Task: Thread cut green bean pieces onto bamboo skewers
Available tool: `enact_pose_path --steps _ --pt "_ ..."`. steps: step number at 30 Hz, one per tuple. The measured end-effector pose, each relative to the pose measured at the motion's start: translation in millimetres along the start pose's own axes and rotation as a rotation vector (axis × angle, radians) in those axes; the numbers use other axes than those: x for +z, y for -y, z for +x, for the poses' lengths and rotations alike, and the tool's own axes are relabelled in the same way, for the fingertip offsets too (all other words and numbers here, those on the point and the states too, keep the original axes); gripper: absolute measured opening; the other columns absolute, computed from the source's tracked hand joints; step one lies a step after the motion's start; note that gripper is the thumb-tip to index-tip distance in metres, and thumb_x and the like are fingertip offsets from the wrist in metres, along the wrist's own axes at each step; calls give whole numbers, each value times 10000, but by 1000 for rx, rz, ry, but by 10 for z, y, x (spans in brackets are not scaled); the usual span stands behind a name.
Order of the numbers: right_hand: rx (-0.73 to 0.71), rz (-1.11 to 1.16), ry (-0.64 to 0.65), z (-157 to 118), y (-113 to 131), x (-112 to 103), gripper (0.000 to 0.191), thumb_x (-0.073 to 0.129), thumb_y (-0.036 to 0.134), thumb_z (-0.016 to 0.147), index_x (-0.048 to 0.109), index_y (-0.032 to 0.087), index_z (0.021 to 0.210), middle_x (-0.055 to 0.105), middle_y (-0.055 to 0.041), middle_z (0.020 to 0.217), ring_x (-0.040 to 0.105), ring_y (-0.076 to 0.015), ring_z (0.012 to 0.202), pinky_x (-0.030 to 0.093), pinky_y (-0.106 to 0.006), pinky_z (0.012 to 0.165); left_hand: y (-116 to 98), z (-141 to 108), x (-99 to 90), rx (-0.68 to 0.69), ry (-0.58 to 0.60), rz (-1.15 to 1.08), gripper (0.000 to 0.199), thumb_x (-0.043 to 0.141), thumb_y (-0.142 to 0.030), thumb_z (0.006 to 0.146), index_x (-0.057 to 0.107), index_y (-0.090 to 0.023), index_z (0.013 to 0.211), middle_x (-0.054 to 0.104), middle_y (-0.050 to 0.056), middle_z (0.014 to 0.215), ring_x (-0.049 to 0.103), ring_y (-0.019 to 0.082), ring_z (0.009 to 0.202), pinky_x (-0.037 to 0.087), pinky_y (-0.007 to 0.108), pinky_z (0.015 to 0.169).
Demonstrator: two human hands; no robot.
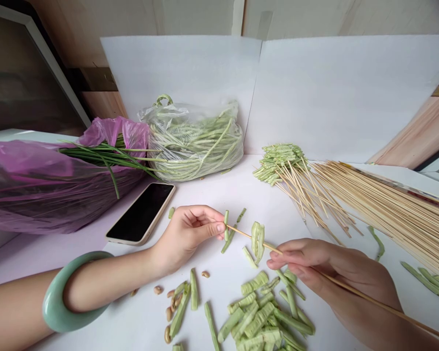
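I read the right hand (316,265) clamped on a skewer (241,233); the left hand (188,234) pinches a bean piece (226,225), steadying its tip.

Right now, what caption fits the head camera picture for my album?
The left hand and right hand hold a bamboo skewer above chopped long beans.
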State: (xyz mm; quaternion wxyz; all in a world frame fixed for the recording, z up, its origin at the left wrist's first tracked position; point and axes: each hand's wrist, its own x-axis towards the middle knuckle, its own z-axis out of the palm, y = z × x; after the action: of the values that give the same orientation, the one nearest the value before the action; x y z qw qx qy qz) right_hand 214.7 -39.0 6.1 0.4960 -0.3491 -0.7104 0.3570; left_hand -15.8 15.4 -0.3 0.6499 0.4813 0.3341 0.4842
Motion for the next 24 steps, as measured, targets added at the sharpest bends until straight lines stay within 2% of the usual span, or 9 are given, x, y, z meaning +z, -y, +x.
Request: enact_pose_path --steps 6,19,24 --pt "-9 -19 5 -13 -9 -15 280 591 73 802 691 327 867 754 51 876 715 -105 804 553 -125 724 2 -12 0 9 33 -7 112 792 -174 641 715 -117 699 675 19 592 601 91 553 486 200 580" --pt "48 42 9 -23 -10 0 199 603 113 803 704 276 855 760 -27 827 714 -200 851 591 -270 745 -19 -23 22 9 45 26 101 786 -162 641 709 -116 686 662 23 578 584 113 539 488 244 569" --pt "53 47 31 -47 -33 -9 234 595 102 811 694 302 881 759 -3 855 707 -184 878 580 -259 768 -24 -26 31 9 58 27 95 781 -155 648 710 -112 694 664 24 582 590 113 541 495 244 574"
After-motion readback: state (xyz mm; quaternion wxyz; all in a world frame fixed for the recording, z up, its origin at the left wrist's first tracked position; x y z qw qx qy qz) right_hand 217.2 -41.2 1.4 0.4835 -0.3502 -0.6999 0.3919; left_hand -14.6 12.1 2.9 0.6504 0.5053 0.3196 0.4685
